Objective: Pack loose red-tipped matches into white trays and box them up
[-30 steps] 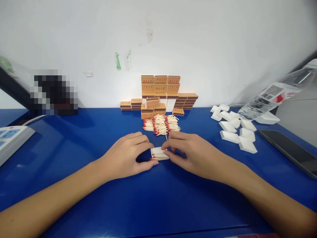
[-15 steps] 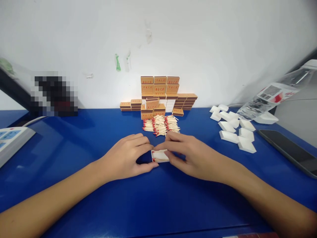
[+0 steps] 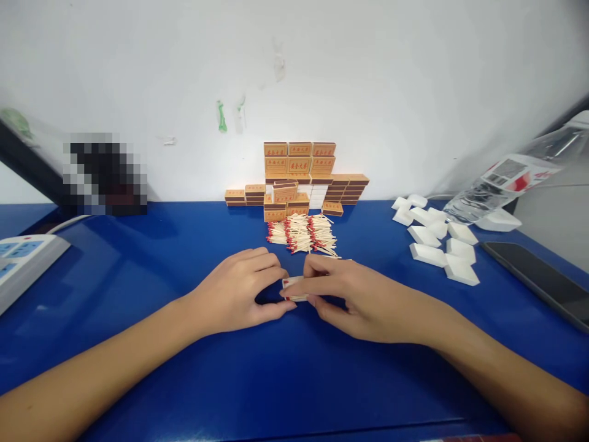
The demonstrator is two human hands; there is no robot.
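A small white matchbox tray [image 3: 301,298] with a few red-tipped matches inside lies on the blue table, partly covered by fingers. My left hand [image 3: 242,288] closes its thumb and index finger around the tray's left end. From the right, my right hand [image 3: 354,291] reaches over the tray, its index finger stretched across the inside and its thumb at the right end. Just beyond my hands lies a pile of loose matches [image 3: 299,233], red heads mostly toward the left. Behind it, yellow-brown matchboxes [image 3: 299,164] are stacked against the wall.
Several empty white trays [image 3: 427,254] are scattered at the right. A plastic bottle [image 3: 510,175] leans beside them, and a dark phone [image 3: 534,276] lies nearer the edge. At far left sits a white power strip [image 3: 41,264] with a cable.
My right index finger has moved left and down over the tray, covering more of its inside. My left hand keeps its grip. The whole view has shifted slightly.
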